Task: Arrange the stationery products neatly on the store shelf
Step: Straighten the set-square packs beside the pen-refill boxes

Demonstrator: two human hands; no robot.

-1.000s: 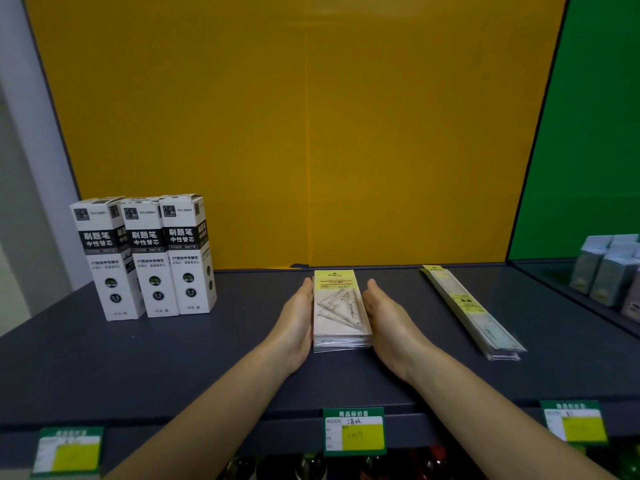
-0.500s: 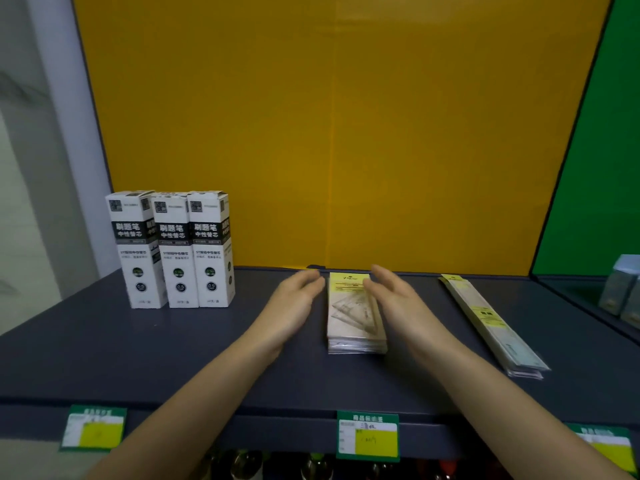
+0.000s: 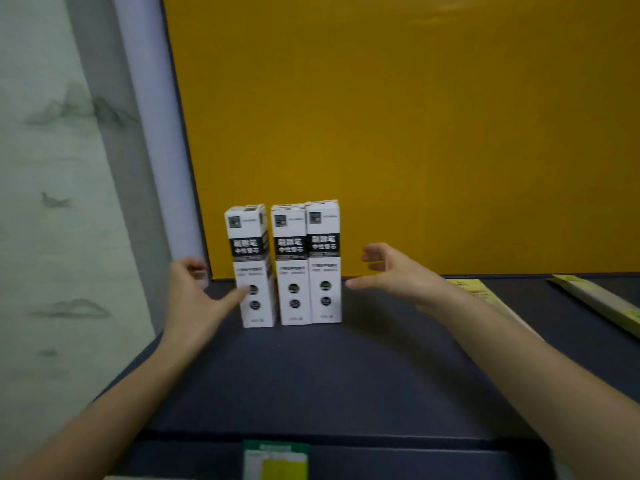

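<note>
Three tall white-and-black cardboard boxes (image 3: 292, 265) are being displayed upright, side by side, at the back of the dark grey shelf (image 3: 329, 375), against the yellow back panel (image 3: 381, 133). They are being flanked by both hands. The left hand (image 3: 194, 303) is being held released, its thumb tip at the leftmost box's front. The right hand (image 3: 391, 275), spread and grasping nothing, is being held just beside the rightmost box.

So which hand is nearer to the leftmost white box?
Left. The left hand is just beside the leftmost white box, its thumb at the box's front; the right hand is past the rightmost white box, apart from it.
</note>
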